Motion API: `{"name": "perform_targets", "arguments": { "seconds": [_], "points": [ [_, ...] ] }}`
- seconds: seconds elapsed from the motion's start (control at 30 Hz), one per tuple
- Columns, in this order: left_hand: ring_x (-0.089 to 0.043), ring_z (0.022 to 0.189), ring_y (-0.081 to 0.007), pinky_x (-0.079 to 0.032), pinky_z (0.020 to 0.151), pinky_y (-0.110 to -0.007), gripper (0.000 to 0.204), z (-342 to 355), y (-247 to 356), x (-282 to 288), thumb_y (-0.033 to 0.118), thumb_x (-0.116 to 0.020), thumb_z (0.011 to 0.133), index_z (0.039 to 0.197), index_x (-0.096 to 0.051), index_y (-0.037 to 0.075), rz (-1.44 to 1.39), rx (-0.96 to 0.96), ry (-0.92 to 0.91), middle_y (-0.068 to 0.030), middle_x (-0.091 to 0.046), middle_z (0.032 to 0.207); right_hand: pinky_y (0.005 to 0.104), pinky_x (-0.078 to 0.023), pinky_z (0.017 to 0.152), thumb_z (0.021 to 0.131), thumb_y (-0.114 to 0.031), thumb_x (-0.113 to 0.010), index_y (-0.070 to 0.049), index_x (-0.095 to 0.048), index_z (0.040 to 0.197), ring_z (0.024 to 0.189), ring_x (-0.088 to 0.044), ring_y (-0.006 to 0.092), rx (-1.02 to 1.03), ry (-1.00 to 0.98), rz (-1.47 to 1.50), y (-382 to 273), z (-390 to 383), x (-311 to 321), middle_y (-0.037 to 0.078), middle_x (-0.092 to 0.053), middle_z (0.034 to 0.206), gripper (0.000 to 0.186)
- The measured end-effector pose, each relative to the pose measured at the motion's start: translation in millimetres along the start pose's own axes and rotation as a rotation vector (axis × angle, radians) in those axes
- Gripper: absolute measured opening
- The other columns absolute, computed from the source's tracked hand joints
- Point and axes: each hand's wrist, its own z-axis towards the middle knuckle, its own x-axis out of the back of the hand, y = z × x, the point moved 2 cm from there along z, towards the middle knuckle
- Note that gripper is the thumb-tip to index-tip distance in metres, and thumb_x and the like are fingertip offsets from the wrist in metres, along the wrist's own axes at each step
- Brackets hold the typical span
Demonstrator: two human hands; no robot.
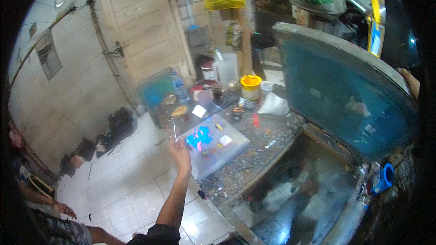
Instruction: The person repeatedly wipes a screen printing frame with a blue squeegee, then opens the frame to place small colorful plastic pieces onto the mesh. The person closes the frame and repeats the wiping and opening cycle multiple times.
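Note:
My left hand [180, 153] reaches forward over the near-left edge of a pale, flat translucent box [234, 147]. Its fingers are closed on a thin pale stick [175, 129] that points upward. Blue and pink patches of colour [200, 137] and a few small bits lie on the box top. At the far right, partly cut off by the dark rim, my right hand [411, 83] grips the edge of a large framed blue-green printing screen [336, 90]. The screen stands tilted up over a glass-topped table [295, 195] that shows reflections.
A yellow paint tub [250, 87], a clear jug [226, 69] and a water bottle [180, 88] stand behind the box. A blue tape roll [385, 174] sits by the table's right edge. At the left, another person's hand [65, 209] shows over the tiled floor.

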Motion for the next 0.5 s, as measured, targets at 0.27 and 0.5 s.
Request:
{"name": "perform_targets", "arguments": {
  "seconds": [0.27, 0.5],
  "points": [
    [-0.070, 0.089, -0.0287, -0.058, 0.081, -0.041, 0.035, -43.7, -28.2, 4.0, 0.027, -0.069, 0.099, 0.117, -0.066, -0.002, 0.578, -0.462, -0.499, -0.0170, -0.070, 0.103, 0.0525, -0.046, 0.092, 0.099, -0.058, -0.051, 0.006, -0.072, 0.102, 0.103, -0.067, 0.0480, -0.070, -0.089, -0.055, -9.6, -14.6, 9.6, 0.037, -0.067, 0.095, 0.068],
    [-0.067, 0.102, -0.0436, -0.055, 0.087, -0.053, 0.027, -47.5, -29.7, -21.8, 0.007, -0.069, 0.084, 0.109, -0.066, -0.002, 1.061, -0.649, -0.892, -0.0222, -0.068, 0.105, 0.0475, -0.047, 0.085, 0.098, -0.054, -0.058, 0.009, -0.070, 0.091, 0.086, -0.064, 0.0360, 0.277, 0.130, -0.256, 10.1, -1.0, -15.2, 0.027, -0.065, 0.084, 0.065]
  ]
}}
